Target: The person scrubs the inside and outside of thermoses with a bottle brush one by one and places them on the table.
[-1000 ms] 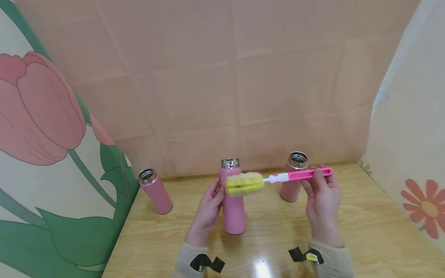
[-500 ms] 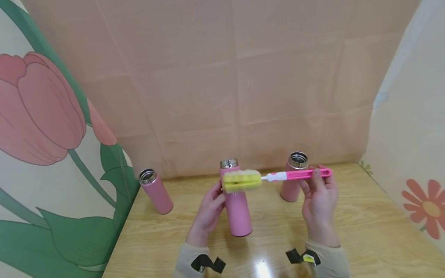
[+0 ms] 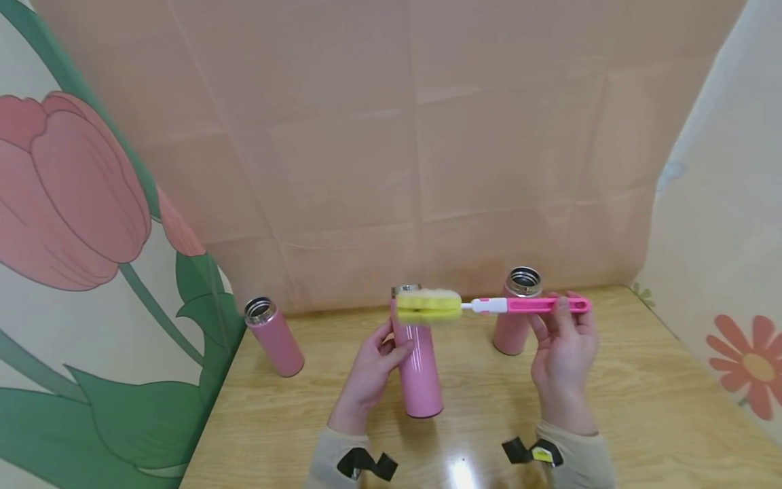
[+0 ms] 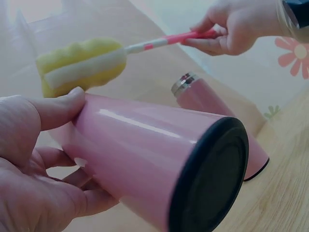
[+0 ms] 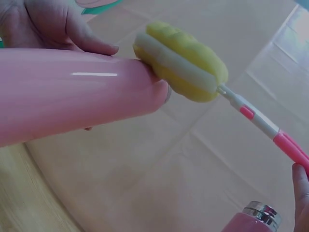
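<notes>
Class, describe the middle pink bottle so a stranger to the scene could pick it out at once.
In the head view, find the wooden table. Look between the leftmost pink bottle and the rightmost pink bottle, both standing on it. The middle bottle is the only one held, gripped by the left hand, with the yellow brush head across its upper part.

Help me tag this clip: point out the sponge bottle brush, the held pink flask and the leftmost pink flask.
Sponge bottle brush (image 3: 496,305), head view: on the white part of its shaft.
Held pink flask (image 4: 145,145), left wrist view: on its side wall.
Leftmost pink flask (image 3: 277,341), head view: on its side wall.
</notes>
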The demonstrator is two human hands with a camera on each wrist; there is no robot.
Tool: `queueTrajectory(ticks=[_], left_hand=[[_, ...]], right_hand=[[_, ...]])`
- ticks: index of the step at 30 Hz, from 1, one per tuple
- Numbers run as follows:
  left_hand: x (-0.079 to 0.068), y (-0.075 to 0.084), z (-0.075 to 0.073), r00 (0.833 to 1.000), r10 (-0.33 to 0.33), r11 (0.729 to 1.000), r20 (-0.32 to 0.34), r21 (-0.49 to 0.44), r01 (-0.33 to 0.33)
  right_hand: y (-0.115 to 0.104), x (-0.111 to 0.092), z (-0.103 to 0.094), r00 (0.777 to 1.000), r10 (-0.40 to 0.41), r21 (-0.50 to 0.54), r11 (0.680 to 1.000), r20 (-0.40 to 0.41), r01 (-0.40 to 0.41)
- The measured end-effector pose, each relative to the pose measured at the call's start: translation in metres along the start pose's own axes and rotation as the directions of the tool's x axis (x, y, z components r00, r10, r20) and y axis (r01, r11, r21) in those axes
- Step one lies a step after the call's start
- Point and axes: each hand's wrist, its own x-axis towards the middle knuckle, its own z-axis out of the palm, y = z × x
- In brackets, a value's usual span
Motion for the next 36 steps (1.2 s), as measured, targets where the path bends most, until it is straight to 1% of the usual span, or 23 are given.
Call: queueTrajectory(ticks=[7,11,18,22,28,36], left_hand=[[-0.0009,0.0015,0.0002,0.998,-0.006,1.0,0.063,-0.021,0.008],[-0.0009,0.0014,0.0,0.997,0.002,1.0,0.081,-0.031,0.0],[0.0005,0.0003,0.0002,0.998,0.005,0.998,0.068,-0.056,-0.001],[0.0012,-0.0008,-0.0007,0.999,0.006,0.998,0.052,-0.063,-0.003],[0.0007,-0.0005,-0.0019,1.0,0.021,0.997,0.024,-0.069,-0.019],[0.0006,0.0025,-0.0031,0.999,0.049,0.994,0.015,-0.102,-0.047]], right_hand=[[-0.0012,0.0,0.0004,1.0,-0.016,0.004,1.0,-0.019,0.016],[-0.0012,-0.0001,0.0002,0.999,-0.02,0.008,1.0,-0.025,0.02],[-0.0008,0.0007,-0.001,0.999,-0.035,0.027,0.999,-0.032,0.036],[-0.0017,0.0007,-0.0013,0.999,-0.028,0.017,0.999,-0.035,0.028],[-0.0034,0.0007,-0.0017,0.999,0.008,-0.058,0.998,-0.035,-0.01],[-0.0092,0.0057,-0.0041,0.996,0.083,-0.088,0.992,-0.032,-0.086]])
